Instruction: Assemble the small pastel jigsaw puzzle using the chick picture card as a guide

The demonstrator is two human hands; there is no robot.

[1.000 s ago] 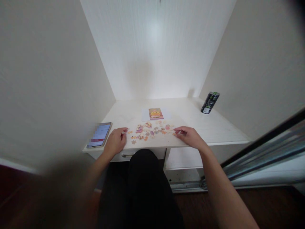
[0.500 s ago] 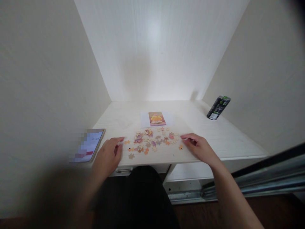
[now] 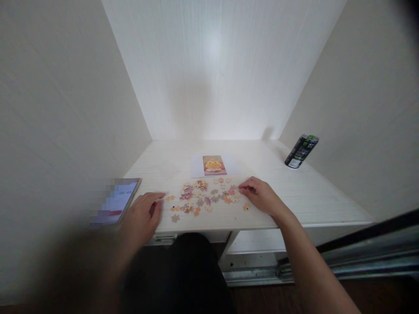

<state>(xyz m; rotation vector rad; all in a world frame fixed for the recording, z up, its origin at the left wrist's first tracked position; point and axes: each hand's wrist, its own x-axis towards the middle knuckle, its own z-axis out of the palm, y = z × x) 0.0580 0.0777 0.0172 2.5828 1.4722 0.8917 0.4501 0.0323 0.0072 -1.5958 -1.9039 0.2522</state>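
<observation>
Many small jigsaw puzzle pieces [image 3: 208,200] lie loose on the white desktop, some overlapping in a low heap. My left hand [image 3: 141,216] rests at the left of them, fingers stretched, holding nothing. Its fingertips are close to a yellow-orange piece [image 3: 170,198]. At the right edge of the spread, my right hand [image 3: 262,196] has its fingertips drawn together by the pieces; whatever is between them is hidden. Just below that hand lies a single orange piece [image 3: 246,206] with a dark spot. Behind the pieces is a picture card [image 3: 214,165] showing a yellow figure, on white paper [image 3: 197,166].
A phone [image 3: 119,203] lies at the desktop's left side, partly pixelated. On the right stands a dark drink can [image 3: 301,151]. Walls enclose the desktop [image 3: 262,163] at left, back and right. Below its front edge are a drawer handle [image 3: 165,238] and an open shelf [image 3: 258,241].
My right hand has moved left to the edge of the pieces, its fingertips closing together. My left hand stays beside the pieces. The whole view has shifted slightly.
</observation>
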